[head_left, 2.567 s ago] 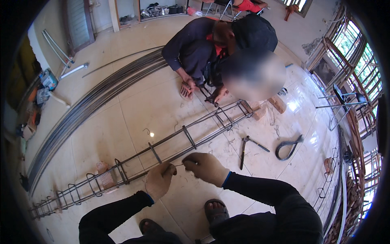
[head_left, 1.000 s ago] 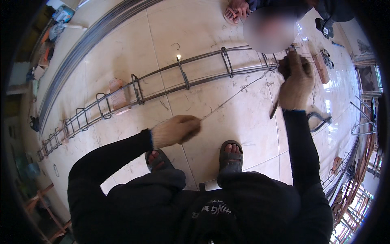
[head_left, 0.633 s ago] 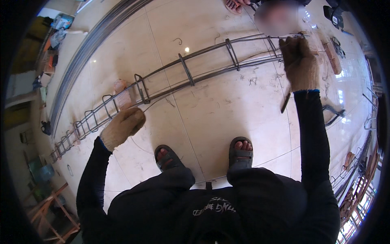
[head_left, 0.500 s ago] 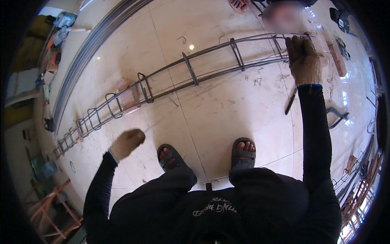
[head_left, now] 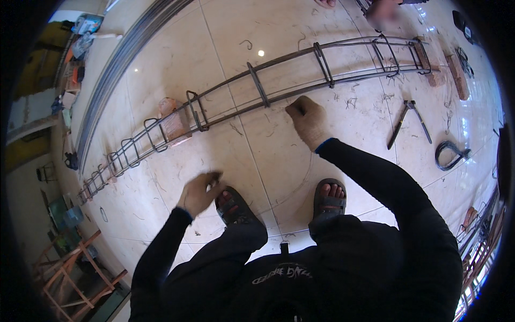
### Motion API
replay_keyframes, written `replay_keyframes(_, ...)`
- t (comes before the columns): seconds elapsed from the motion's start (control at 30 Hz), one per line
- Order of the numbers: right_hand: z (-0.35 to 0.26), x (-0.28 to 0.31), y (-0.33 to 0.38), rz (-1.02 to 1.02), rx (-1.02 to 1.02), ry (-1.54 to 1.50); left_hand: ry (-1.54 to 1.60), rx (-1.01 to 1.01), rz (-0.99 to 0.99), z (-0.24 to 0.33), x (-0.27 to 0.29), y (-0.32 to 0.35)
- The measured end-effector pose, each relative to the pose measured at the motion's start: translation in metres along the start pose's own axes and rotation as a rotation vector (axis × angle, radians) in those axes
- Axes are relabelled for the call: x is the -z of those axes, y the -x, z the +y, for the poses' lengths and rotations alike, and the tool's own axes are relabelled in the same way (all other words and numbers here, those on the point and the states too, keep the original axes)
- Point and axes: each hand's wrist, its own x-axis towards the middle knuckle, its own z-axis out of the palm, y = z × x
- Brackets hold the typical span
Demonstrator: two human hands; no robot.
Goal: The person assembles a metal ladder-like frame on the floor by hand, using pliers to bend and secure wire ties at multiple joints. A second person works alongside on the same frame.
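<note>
A long cage of dark steel bars with bent stirrups [head_left: 257, 86] runs from the lower left to the upper right across the floor. My right hand [head_left: 308, 121], in a tan knit glove, is just below the cage's middle, its fingers curled closed. Whatever they hold, if anything, is hidden. A faint thin curved line shows on the floor below that hand. Beside my left sandal, my gloved left hand [head_left: 199, 193] is raised with thumb and fingers apart; nothing shows clearly in it. Pincers [head_left: 409, 110] with dark handles lie spread on the floor to the right.
Bricks [head_left: 176, 124] and a block [head_left: 433, 75] lie under the cage. A wire coil [head_left: 449, 155] rests at right. Long steel rods [head_left: 115, 67] curve along the far left, and a wooden frame [head_left: 75, 273] stands lower left. Another person's hand [head_left: 383, 13] is at the top right.
My right hand has left the cage's right end and come down and left to its middle. My left hand has moved right, toward my left sandal. The pincers are now in full view.
</note>
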Motion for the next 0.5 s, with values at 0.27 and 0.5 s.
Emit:
replay_keyframes(0.27, -0.026, -0.022, 0.023, 0.086, 0.144, -0.027, 0.382, -0.311, 0.189, 0.154, 0.013, -0.128)
replay_keyframes(0.5, -0.042, 0.008, 0.046, 0.022, 0.104, 0.038, 0.482, -0.367, 0.219, 0.154, -0.016, -0.148)
